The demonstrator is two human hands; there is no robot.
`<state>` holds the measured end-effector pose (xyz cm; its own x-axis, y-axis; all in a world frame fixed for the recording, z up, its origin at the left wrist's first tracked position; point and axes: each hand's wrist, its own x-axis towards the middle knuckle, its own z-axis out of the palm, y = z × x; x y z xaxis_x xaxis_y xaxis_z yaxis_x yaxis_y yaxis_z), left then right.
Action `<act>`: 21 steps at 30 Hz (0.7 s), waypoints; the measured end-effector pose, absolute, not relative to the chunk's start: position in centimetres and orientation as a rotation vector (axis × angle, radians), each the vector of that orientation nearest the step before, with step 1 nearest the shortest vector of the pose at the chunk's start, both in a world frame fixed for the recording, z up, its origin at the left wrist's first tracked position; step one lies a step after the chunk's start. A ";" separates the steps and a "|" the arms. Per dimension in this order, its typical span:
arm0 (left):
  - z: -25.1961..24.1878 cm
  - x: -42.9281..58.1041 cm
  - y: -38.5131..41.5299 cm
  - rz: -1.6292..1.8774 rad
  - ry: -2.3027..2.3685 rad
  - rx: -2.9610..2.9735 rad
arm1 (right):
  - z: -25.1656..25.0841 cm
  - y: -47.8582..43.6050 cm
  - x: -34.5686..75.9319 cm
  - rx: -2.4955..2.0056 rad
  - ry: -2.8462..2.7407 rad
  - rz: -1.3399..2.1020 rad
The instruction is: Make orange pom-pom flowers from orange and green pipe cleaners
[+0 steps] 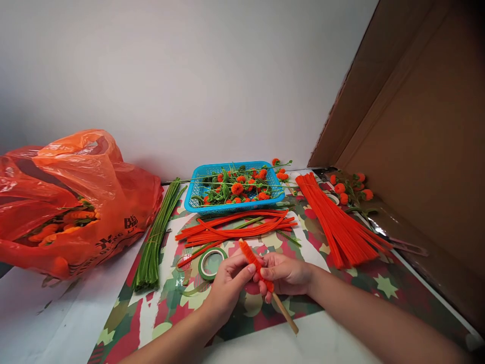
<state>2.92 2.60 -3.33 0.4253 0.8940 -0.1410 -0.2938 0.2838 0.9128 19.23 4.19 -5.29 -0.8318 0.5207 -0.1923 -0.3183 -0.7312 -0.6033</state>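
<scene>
Both my hands meet over the patterned mat (382,283) at the table's near edge. A thin wooden stick (285,313) has an orange pipe cleaner (250,254) coiled round its upper part. My left hand (226,285) pinches the coil from the left with closed fingers. My right hand (286,274) is closed round the stick just below the coil. The stick's bare lower end points toward me. A roll of green tape (211,263) lies just left of my left hand.
A blue basket (197,186) of orange pompom flowers with green stems stands at the back. Loose orange pipe cleaners (235,227) lie before it, a big bundle (337,222) to the right, green stems (157,232) left. An orange plastic bag (71,197) sits far left, brown cardboard (417,126) right.
</scene>
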 end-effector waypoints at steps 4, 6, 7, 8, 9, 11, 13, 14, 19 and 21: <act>-3.8 2.8 2.6 0.914 0.761 0.974 | -5.2 4.2 19.2 -0.493 -0.773 2.529; -4.0 2.6 2.6 0.923 0.794 1.012 | -5.2 4.2 19.2 -0.492 -0.768 2.537; -4.1 2.6 2.6 0.926 0.804 1.026 | -5.2 4.2 19.2 -0.488 -0.766 2.538; -4.2 2.5 2.7 0.928 0.812 1.036 | -5.2 4.1 19.2 -0.484 -0.765 2.538; -4.3 2.5 2.7 0.929 0.816 1.041 | -5.2 4.1 19.2 -0.482 -0.765 2.538; -4.4 2.5 2.8 0.932 0.814 1.044 | -5.3 4.1 19.2 -0.481 -0.769 2.538; -4.4 2.5 2.8 0.936 0.803 1.040 | -5.4 4.1 19.2 -0.484 -0.777 2.539; -4.4 2.5 2.7 0.935 0.796 1.035 | -5.4 4.1 19.2 -0.485 -0.781 2.539; -4.2 2.6 2.6 0.909 0.784 1.003 | -5.4 4.2 19.2 -0.479 -0.777 2.542; -4.1 2.6 2.6 0.909 0.788 1.004 | -5.4 4.2 19.2 -0.478 -0.774 2.542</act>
